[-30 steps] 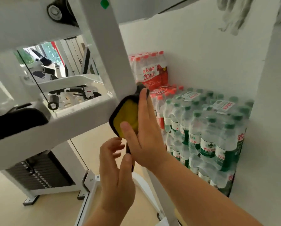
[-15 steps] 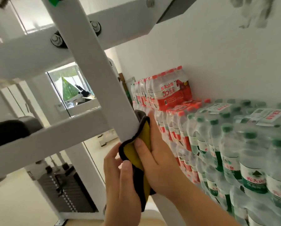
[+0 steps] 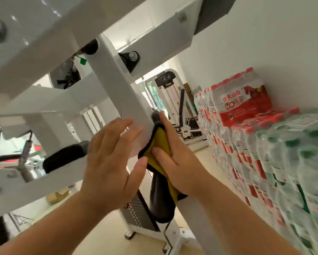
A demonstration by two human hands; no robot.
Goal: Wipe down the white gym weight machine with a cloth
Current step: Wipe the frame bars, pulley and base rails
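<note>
The white gym weight machine (image 3: 115, 92) fills the upper left, its slanted white post running down through the middle. A yellow cloth with a dark edge (image 3: 159, 144) is folded round the post's right edge, its dark tail hanging below. My right hand (image 3: 174, 157) presses the cloth against the post, fingers stretched up along it and thumb lying on the yellow side. My left hand (image 3: 112, 159) lies flat on the post's front face just left of the cloth, fingers straight, holding nothing.
Stacked shrink-wrapped packs of water bottles (image 3: 265, 144) line the white wall at the right, close to my right arm. A black pad (image 3: 64, 159) sits on a crossbar at left. A weight stack (image 3: 139, 212) stands below, and another white machine (image 3: 173, 100) further back.
The view has tilted up. My left hand has risen from below the cloth and spread flat on the post. My right hand keeps the cloth on the post's right edge.
</note>
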